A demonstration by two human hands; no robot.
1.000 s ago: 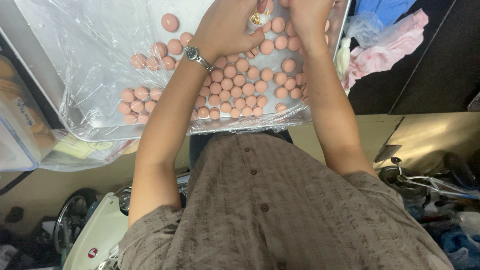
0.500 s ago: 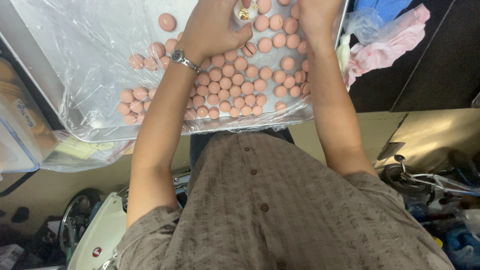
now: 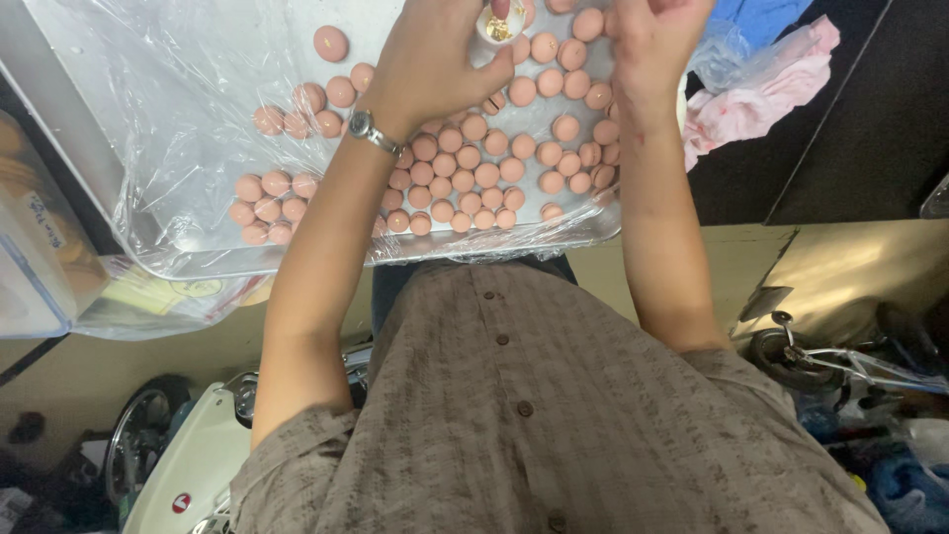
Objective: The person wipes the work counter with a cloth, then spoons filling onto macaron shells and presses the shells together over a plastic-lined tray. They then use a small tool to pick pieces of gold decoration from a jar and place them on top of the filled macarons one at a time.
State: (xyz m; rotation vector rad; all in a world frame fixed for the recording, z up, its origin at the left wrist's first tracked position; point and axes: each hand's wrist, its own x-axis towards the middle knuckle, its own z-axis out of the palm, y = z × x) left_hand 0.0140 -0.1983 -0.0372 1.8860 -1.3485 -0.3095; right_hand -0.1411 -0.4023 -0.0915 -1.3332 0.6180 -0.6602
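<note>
Plastic-lined metal tray [image 3: 178, 259] on a table holds rows of pink round pieces [image 3: 465, 183]. Left hand [image 3: 430, 64], fingers curled shut around a small gold-and-white object [image 3: 497, 25], hovers over the pieces. Right hand [image 3: 652, 35] is cut off at the top edge; its grip cannot be judged. Pink cloth [image 3: 756, 94] lies right of the tray.

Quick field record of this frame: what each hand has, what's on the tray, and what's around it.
left hand: closed on a small white-and-gold piece; wristwatch on the wrist
right hand: raised over the tray, fingers cut off by the frame edge
tray: metal, lined with clear plastic film
pink balls: many, packed in rows, a few loose at left
beside tray: pink cloth at right
</note>
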